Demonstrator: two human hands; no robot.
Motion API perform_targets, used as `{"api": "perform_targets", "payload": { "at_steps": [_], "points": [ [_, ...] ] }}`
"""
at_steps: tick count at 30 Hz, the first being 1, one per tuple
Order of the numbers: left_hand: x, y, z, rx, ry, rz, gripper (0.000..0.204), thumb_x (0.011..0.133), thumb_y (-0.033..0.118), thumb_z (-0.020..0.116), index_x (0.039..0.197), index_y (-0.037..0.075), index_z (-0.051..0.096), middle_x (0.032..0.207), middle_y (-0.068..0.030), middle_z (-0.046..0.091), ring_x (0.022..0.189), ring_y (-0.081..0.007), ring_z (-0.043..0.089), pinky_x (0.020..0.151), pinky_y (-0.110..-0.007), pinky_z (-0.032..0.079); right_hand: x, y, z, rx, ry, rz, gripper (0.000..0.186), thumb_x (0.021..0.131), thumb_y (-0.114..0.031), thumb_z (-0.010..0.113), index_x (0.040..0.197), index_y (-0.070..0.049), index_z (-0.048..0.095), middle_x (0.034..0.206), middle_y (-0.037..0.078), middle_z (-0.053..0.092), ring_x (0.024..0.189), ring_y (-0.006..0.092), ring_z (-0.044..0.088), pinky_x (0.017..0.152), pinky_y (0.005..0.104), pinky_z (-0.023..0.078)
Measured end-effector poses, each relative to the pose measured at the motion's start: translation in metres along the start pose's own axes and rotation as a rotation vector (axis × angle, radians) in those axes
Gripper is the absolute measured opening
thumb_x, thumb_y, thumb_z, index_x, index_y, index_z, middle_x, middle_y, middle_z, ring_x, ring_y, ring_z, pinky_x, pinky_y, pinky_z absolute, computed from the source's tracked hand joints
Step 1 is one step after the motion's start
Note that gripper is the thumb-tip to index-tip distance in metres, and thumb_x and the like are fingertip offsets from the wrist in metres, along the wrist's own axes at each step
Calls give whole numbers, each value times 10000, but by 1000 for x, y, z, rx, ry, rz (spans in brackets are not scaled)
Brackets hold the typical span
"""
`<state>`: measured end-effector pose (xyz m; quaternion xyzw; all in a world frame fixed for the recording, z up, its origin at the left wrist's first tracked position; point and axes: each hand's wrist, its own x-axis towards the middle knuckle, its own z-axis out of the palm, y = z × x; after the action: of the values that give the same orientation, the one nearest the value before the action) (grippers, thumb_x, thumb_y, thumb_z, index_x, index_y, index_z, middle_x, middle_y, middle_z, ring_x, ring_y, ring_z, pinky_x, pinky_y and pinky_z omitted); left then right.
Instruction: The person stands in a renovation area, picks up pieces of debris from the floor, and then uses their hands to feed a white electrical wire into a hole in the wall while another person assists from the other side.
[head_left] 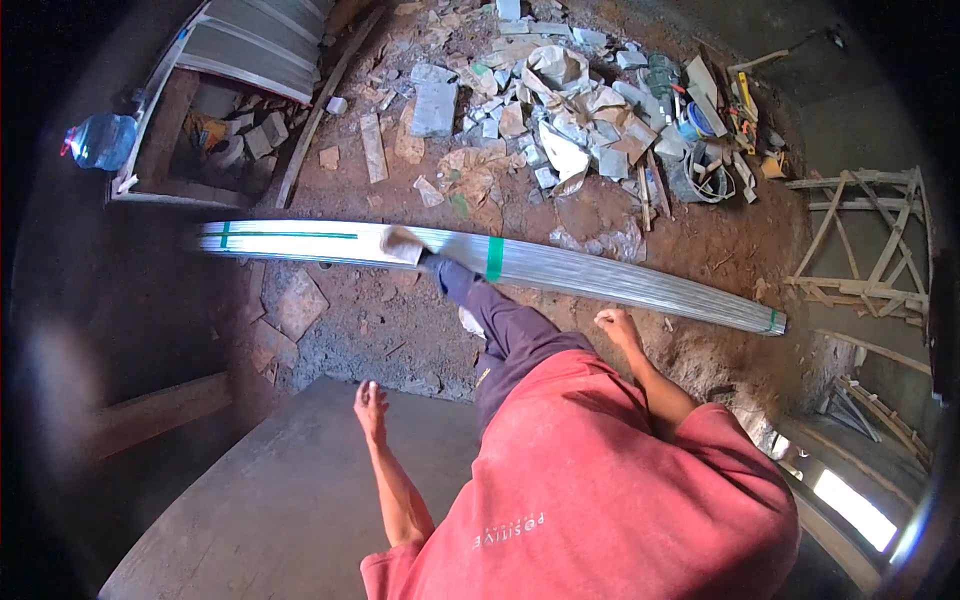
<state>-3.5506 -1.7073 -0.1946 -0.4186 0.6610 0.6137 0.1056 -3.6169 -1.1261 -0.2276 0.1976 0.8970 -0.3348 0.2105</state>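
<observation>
Building site: rubble [520, 100], metal bundle [600, 275]

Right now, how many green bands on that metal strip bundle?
3 green bands on the bundle: one near its left end, one mid-length beside the foot, one at the far right end. The foot may hide more.
</observation>
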Motion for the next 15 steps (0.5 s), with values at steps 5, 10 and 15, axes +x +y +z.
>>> {"api": "perform_targets", "payload": {
  "at_steps": [5,10,15],
  "points": [
    [-40,-77,11,-56,-90,-218,534,873,362,620,1276,46,471,1053,-74,604,816,-189,597,619,-324,489,11,-18,-16,-52,-39,165,283,774,-308,641,950,-93,694,943,148,677,893,313,647,782,371,499],
    [-94,-161,24,-241,61,-507,480,874,374,610,1257,114,484,1065,-50,609,828,-220,602,669,-416,499,59,-36,-21,-179,-141,25,297,729,-168,589,989,-46,662,972,226,631,963,335,628,798,389,494],
    [-107,-215,63,-374,172,-579,517,889,365,587,1304,103,424,1189,-103,570,971,-282,588,741,-461,486,114,-14,-45,-26,-96,15,311,723,-160,602,1006,-58,676,960,180,671,923,291,653,803,358,498]
  ]
}}
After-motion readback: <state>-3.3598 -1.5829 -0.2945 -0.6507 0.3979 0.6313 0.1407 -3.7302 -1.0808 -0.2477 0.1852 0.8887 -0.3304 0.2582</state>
